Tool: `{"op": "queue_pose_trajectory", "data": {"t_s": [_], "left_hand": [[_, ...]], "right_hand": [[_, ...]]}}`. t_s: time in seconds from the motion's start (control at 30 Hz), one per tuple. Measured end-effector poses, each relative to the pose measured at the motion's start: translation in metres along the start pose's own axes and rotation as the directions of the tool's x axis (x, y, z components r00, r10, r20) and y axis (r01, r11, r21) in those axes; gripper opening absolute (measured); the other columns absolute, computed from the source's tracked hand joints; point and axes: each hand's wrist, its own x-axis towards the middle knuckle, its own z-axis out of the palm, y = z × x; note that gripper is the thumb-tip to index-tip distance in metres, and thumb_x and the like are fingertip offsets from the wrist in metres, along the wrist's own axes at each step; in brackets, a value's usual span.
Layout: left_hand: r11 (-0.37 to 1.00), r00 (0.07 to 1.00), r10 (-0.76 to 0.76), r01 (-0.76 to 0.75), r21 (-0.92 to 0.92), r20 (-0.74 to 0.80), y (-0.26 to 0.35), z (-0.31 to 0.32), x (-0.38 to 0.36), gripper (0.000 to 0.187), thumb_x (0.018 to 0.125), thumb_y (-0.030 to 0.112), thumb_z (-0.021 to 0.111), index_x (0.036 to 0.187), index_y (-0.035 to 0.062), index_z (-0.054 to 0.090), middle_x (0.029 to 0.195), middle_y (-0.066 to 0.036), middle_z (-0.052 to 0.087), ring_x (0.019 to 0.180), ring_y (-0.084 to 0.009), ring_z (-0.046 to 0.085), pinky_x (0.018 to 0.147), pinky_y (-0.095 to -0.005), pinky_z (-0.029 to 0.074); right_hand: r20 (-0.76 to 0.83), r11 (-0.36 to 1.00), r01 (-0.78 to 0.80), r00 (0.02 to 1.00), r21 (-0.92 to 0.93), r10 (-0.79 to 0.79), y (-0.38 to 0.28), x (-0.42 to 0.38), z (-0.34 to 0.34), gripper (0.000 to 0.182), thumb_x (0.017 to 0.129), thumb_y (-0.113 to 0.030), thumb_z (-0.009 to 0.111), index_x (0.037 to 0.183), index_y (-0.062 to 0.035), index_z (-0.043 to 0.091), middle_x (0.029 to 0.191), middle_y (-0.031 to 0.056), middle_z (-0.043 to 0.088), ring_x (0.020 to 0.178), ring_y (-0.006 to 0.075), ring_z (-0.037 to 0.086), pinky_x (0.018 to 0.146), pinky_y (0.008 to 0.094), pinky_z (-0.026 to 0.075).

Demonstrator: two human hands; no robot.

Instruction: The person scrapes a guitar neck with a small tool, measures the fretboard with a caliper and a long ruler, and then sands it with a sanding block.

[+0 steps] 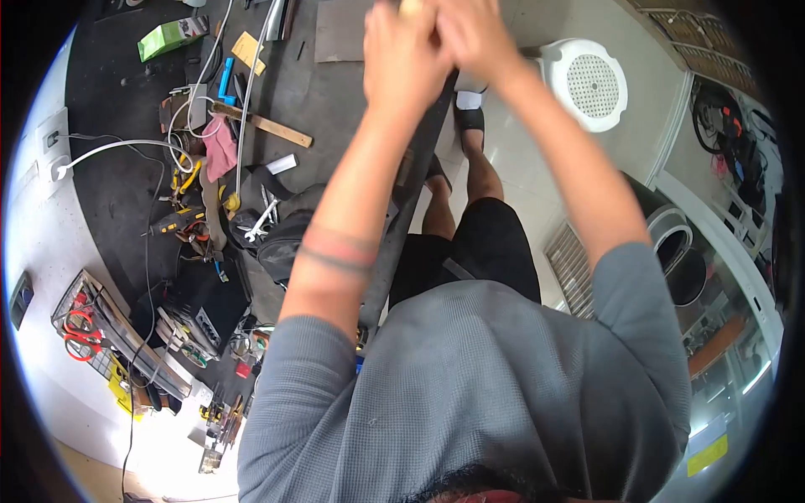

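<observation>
Both of my arms reach forward to the top edge of the view. My left hand point(401, 42) is closed beside a small yellowish thing point(411, 7), mostly hidden and cut off by the frame. My right hand point(470, 32) touches it from the right, its fingers bent and blurred; what it holds, if anything, cannot be made out. Beneath the hands, a flat grey-brown plate point(340, 33) lies on the dark worktable point(314, 96).
A wooden-handled hammer point(277, 130), a pink cloth point(220, 149), wrenches point(263, 220), pliers point(189, 178) and white cables lie on the table's left. A white stool point(591, 84) stands on the floor at the right. Red scissors point(82, 335) hang at the lower left.
</observation>
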Motion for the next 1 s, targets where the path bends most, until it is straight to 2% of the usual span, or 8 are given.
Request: {"op": "queue_pose_trajectory", "data": {"t_s": [0.07, 0.13, 0.17, 0.2, 0.33, 0.7, 0.73, 1.0], "left_hand": [[1.000, 1.000, 0.003, -0.003, -0.025, -0.005, 0.018, -0.005, 0.045, 0.028, 0.099, 0.023, 0.074, 0.113, -0.0015, 0.075, 0.111, -0.031, 0.064, 0.107, -0.0500, 0.063, 0.094, -0.0584, 0.054], [1.000, 1.000, 0.021, -0.021, 0.011, 0.004, 0.004, -0.004, 0.018, 0.026, 0.095, 0.023, 0.077, 0.117, 0.0079, 0.076, 0.108, -0.027, 0.064, 0.106, -0.0479, 0.062, 0.091, -0.0568, 0.054], [0.999, 0.998, 0.049, -0.050, 0.018, 0.028, -0.012, -0.005, -0.015, 0.031, 0.092, 0.023, 0.080, 0.122, 0.0157, 0.077, 0.106, -0.024, 0.061, 0.104, -0.0461, 0.061, 0.088, -0.0551, 0.053], [1.000, 0.994, -0.008, 0.008, -0.003, 0.108, -0.009, -0.033, -0.053, 0.034, 0.090, 0.024, 0.081, 0.123, 0.0157, 0.078, 0.106, -0.023, 0.062, 0.103, -0.0461, 0.060, 0.089, -0.0562, 0.053], [0.994, 0.954, -0.113, 0.107, 0.036, 0.277, -0.021, -0.110, -0.210, 0.059, 0.083, 0.028, 0.087, 0.140, 0.0126, 0.079, 0.130, -0.029, 0.070, 0.119, -0.0456, 0.063, 0.106, -0.0547, 0.051], [0.999, 1.000, -0.008, 0.008, 0.045, -0.016, 0.001, -0.005, -0.005, 0.029, 0.091, 0.026, 0.082, 0.117, 0.0130, 0.077, 0.104, -0.021, 0.061, 0.106, -0.0443, 0.060, 0.092, -0.0546, 0.054], [1.000, 0.999, -0.010, 0.009, 0.008, 0.032, 0.000, -0.021, -0.029, 0.029, 0.090, 0.026, 0.082, 0.115, 0.0128, 0.076, 0.105, -0.021, 0.061, 0.106, -0.0442, 0.060, 0.092, -0.0548, 0.053], [0.992, 0.948, -0.122, 0.122, 0.022, 0.294, -0.021, -0.102, -0.198, 0.055, 0.082, 0.031, 0.089, 0.133, 0.0131, 0.080, 0.135, -0.028, 0.065, 0.123, -0.0460, 0.061, 0.105, -0.0540, 0.052]], "right_hand": [[-0.183, 0.982, 0.162, 0.967, -0.099, -0.178, 0.024, 0.035, -0.020, 0.053, 0.112, -0.024, 0.048, 0.159, -0.0059, 0.063, 0.172, 0.0153, 0.055, 0.165, 0.0414, 0.040, 0.137, 0.0610, 0.022], [-0.198, 0.989, 0.137, 0.970, -0.047, -0.144, 0.002, 0.013, -0.007, 0.057, 0.106, -0.020, 0.050, 0.160, -0.0072, 0.062, 0.175, 0.0153, 0.052, 0.165, 0.0417, 0.038, 0.137, 0.0606, 0.021], [-0.063, 0.999, 0.048, 0.997, 0.014, -0.047, 0.000, -0.013, 0.017, 0.049, 0.098, -0.019, 0.057, 0.144, -0.0174, 0.072, 0.147, 0.0117, 0.071, 0.139, 0.0365, 0.061, 0.110, 0.0633, 0.040], [-0.236, 0.987, 0.132, 0.966, 0.088, -0.108, -0.048, -0.036, 0.023, 0.052, 0.098, -0.020, 0.057, 0.147, -0.0181, 0.071, 0.156, 0.0115, 0.067, 0.149, 0.0362, 0.056, 0.121, 0.0633, 0.035], [0.072, 0.988, -0.034, 0.997, 0.150, 0.023, -0.162, -0.155, 0.070, 0.067, 0.095, -0.027, 0.057, 0.161, -0.0192, 0.062, 0.174, 0.0069, 0.052, 0.169, 0.0308, 0.036, 0.137, 0.0628, 0.016], [-0.127, 0.995, 0.100, 0.987, -0.020, -0.102, -0.023, 0.000, -0.014, 0.060, 0.102, -0.016, 0.050, 0.161, -0.0063, 0.061, 0.173, 0.0156, 0.053, 0.166, 0.0416, 0.038, 0.137, 0.0611, 0.020], [-0.128, 0.990, 0.139, 0.982, 0.015, -0.136, -0.014, -0.018, 0.016, 0.069, 0.089, -0.018, 0.062, 0.158, -0.0197, 0.064, 0.172, 0.0059, 0.056, 0.165, 0.0346, 0.042, 0.135, 0.0650, 0.023], [0.066, 0.994, -0.032, 0.998, 0.104, 0.026, -0.156, -0.142, 0.059, 0.077, 0.085, -0.023, 0.063, 0.162, -0.0186, 0.060, 0.175, 0.0057, 0.052, 0.167, 0.0318, 0.038, 0.138, 0.0631, 0.016]]}}
